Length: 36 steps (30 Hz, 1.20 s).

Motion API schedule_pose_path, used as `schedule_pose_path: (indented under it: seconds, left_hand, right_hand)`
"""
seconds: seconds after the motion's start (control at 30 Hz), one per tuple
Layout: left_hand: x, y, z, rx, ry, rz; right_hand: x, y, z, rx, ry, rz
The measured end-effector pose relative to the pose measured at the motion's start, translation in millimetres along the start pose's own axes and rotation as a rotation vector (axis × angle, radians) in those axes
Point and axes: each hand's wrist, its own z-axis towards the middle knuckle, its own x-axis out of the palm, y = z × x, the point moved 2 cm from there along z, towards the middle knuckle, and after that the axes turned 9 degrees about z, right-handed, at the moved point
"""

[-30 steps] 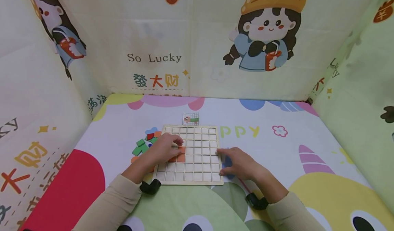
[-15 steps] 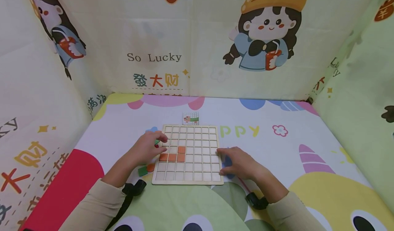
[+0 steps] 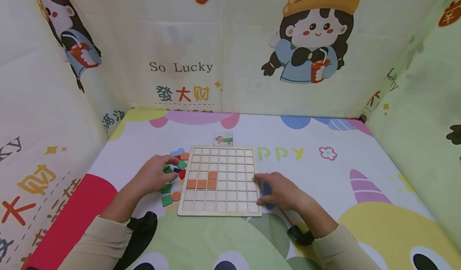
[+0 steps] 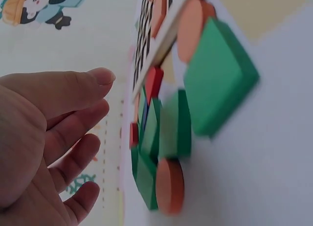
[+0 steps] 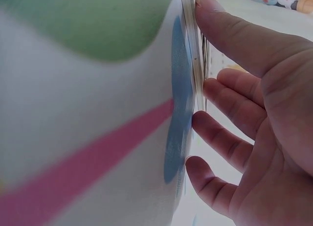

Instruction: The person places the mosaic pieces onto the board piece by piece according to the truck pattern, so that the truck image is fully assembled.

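My left hand [image 3: 155, 175] hovers over a scatter of small flat pieces left of the gridded wooden board [image 3: 235, 207]. In the left wrist view its thumb and fingers are spread apart with nothing between them. Among the pieces are green squares [image 3: 167, 200], an orange disc [image 3: 176, 196], a red piece [image 3: 182, 174] and an orange square [image 3: 184, 156]; the hand hides some others. On the board, several orange squares [image 3: 201, 184] fill cells in the left half. My right hand [image 3: 279, 189] rests with its thumb and fingertips against the board's right edge [image 5: 196, 59].
A small picture card [image 3: 223, 139] with a coloured grid figure lies just beyond the board's far edge. A patterned cloth [image 3: 306, 162] covers the table, and printed fabric walls [image 3: 237, 54] stand at the back and both sides. A black wrist strap [image 3: 138, 234] sits on the left wrist.
My left hand has moved left from above the orange squares on the board to the loose pieces, uncovering those squares. The right hand has stayed at the board's edge.
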Motion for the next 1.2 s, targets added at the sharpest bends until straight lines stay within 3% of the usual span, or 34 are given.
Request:
schedule_pose_path:
  seconds: [0.43, 1.2]
  left_hand:
    - [-4.7, 20.6, -9.8, -0.04, -0.011, -0.017]
    - [7.4, 7.6, 41.6, 0.016, 0.051, 0.009]
  right_hand:
    - [-1.1, 0.6, -0.2, -0.003, -0.005, -0.01]
    - [0.7, -3.0, 1.1, -0.016, -0.01, -0.023]
